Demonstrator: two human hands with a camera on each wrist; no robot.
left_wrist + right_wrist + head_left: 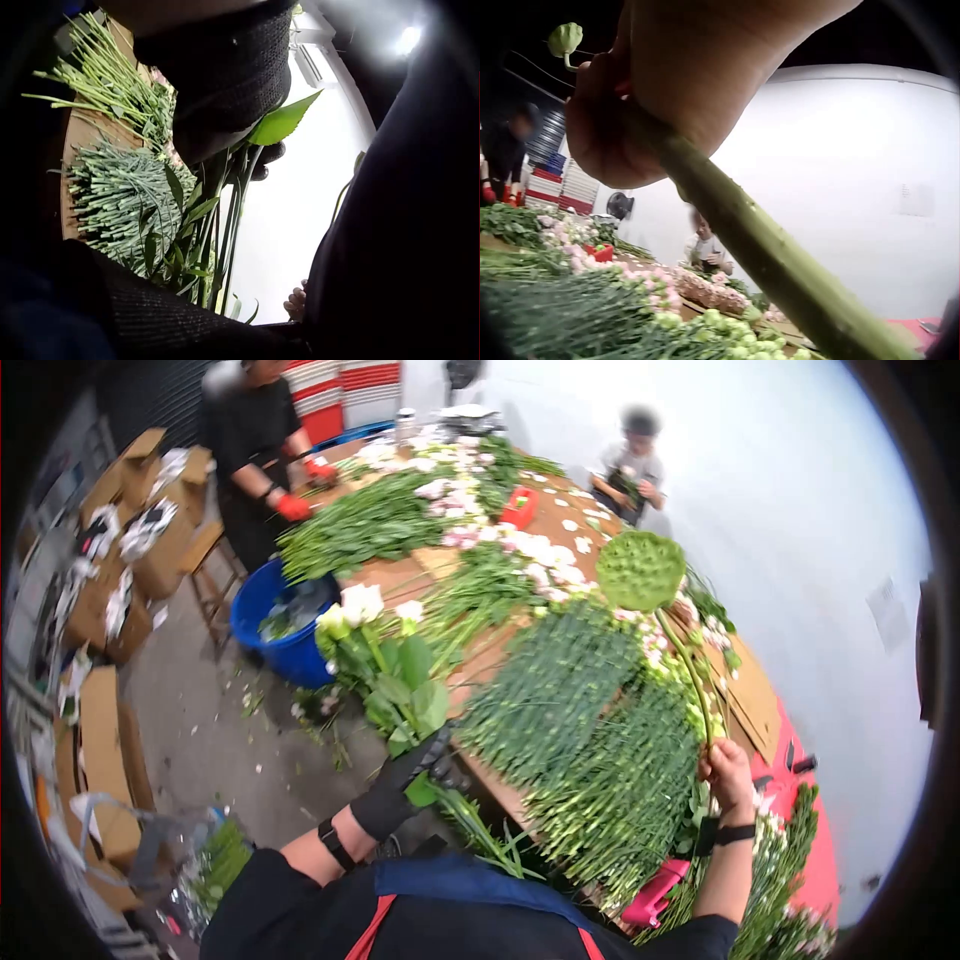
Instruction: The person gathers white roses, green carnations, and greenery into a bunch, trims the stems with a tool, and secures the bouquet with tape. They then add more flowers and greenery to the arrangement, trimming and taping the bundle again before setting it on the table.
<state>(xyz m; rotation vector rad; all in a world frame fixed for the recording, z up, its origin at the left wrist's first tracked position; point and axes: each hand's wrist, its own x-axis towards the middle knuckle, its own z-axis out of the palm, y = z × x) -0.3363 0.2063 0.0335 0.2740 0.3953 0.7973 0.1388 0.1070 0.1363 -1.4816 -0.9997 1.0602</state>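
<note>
My bare right hand (727, 775) grips the long curved stem (697, 685) of a lotus seed pod (641, 570), held up over the right side of the table. In the right wrist view the thick lower stem (757, 236) runs out below my curled fingers. My left hand (405, 780), in a black glove, holds a bunch of white roses (362, 603) with broad green leaves (405, 680) at the table's near left edge. Stems (234, 217) hang below that glove in the left wrist view, beside a bright leaf (285, 121).
Thick bundles of green stems (560, 690) with pink and white blooms cover the wooden table (385, 572). A blue bin (265, 622) stands left of it, near cardboard boxes (165, 555). Two people work at the far side. A pink tape dispenser (655, 895) lies near my right forearm.
</note>
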